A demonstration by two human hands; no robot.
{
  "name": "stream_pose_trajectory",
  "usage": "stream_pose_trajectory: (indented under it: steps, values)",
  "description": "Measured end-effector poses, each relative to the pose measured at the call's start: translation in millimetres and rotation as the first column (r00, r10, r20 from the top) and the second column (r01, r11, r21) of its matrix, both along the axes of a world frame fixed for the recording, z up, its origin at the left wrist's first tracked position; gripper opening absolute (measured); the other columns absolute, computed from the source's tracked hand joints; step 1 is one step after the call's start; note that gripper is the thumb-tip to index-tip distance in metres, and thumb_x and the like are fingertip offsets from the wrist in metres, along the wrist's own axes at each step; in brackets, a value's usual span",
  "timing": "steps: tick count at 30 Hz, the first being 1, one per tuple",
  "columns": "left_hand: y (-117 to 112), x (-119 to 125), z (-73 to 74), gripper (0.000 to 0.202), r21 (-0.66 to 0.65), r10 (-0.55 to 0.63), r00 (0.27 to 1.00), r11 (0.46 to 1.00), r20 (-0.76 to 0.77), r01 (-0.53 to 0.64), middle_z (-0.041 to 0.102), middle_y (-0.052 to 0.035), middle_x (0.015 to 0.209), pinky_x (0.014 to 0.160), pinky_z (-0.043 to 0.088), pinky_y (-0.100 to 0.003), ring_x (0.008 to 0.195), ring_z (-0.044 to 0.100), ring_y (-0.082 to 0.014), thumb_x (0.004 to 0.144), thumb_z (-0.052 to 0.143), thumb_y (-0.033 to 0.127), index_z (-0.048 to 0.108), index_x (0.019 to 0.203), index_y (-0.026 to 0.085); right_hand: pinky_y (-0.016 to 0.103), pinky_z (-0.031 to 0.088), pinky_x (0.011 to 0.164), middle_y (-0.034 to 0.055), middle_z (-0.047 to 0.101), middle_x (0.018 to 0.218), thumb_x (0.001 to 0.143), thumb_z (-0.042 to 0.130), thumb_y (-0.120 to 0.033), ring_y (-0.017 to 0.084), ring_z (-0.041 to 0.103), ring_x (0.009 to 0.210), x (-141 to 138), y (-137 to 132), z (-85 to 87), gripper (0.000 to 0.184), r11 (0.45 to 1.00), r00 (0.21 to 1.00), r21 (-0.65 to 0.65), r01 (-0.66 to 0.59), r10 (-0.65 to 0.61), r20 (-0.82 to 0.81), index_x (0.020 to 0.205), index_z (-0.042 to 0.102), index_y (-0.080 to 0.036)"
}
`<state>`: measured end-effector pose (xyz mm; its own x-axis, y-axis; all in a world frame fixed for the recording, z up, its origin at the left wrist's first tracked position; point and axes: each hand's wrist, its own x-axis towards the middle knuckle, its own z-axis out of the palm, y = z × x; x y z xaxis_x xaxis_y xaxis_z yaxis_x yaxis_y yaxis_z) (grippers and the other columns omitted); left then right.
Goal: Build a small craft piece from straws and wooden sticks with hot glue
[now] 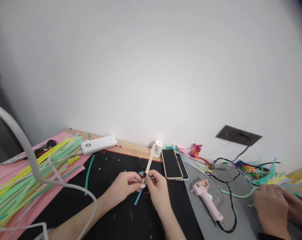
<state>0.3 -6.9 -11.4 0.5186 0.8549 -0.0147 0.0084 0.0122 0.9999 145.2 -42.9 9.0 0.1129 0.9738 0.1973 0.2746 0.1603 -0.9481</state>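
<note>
My left hand and my right hand meet over the black mat, both in a pinch. Between their fingertips is a cream fuzzy strip that looks like a pipe cleaner and slants up toward the wall. A small dark piece sits at its lower end, partly covered by the fingers. Below the fingertips a blue strip pokes out; whether it is joined to the cream one, I cannot tell. A thin brown loop shows beside my right thumb.
Pipe cleaners are heaped on pink paper at left, near a white power bank. A white cup, phones and a pink glue gun lie beyond and right. A white cable crosses my left forearm. Another person's hands work at right.
</note>
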Motion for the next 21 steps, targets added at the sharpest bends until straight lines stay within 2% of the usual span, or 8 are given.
stream_pose_trajectory:
  steps: [5,8,12,16,21]
  values:
    - [3,-4,6.4,0.019,0.052,0.136,0.991,0.989,0.006,-0.136,0.07,-0.0029,0.076,0.06,0.047,-0.025,0.066,0.063,-0.0164,0.073,0.063,0.031,0.066,0.085,0.016,0.023,0.041,0.059,-0.0008,0.057,0.064,0.085,0.052,-0.028,0.014,0.053,0.061,11,-6,3.0,0.018,0.999,0.995,0.006,-0.05,0.051,-0.091,0.073,0.059,-0.017]
    - [6,-6,5.6,0.027,0.034,0.221,0.974,0.974,0.044,-0.223,0.07,-0.0056,0.085,0.059,0.048,-0.025,0.066,0.063,-0.0156,0.076,0.061,0.034,0.064,0.096,0.015,0.021,0.037,0.053,-0.003,0.053,0.059,0.085,0.052,-0.03,0.011,0.048,0.053,10,-6,1.0,0.018,0.994,0.986,-0.026,-0.106,0.102,-0.131,0.076,0.06,-0.017]
    - [8,-11,9.6,0.032,-0.01,0.338,0.928,0.94,0.158,-0.341,0.069,-0.0074,0.09,0.059,0.049,-0.025,0.066,0.062,-0.0148,0.077,0.061,0.036,0.061,0.101,0.014,0.02,0.033,0.045,-0.0041,0.048,0.056,0.084,0.051,-0.031,0.009,0.043,0.046,8,-6,-3.0,0.021,0.985,0.982,-0.085,-0.149,0.137,-0.128,0.083,0.065,-0.015]
    - [10,-14,16.1,0.033,-0.053,0.438,0.871,0.898,0.224,-0.437,0.068,-0.0066,0.087,0.058,0.049,-0.024,0.064,0.06,-0.0134,0.077,0.061,0.04,0.062,0.098,0.014,0.02,0.031,0.044,-0.0036,0.047,0.055,0.083,0.051,-0.03,0.008,0.04,0.046,12,-5,-4.1,0.025,0.987,0.989,-0.097,-0.131,0.123,-0.08,0.085,0.069,-0.013]
    - [10,-15,17.9,0.028,-0.032,0.435,0.871,0.897,0.227,-0.44,0.066,-0.0048,0.082,0.057,0.049,-0.022,0.063,0.058,-0.0126,0.079,0.06,0.04,0.064,0.089,0.014,0.02,0.028,0.044,-0.0033,0.046,0.056,0.082,0.052,-0.028,0.008,0.038,0.047,15,-3,-2.7,0.025,0.985,0.992,-0.119,-0.124,0.118,-0.052,0.086,0.071,-0.013]
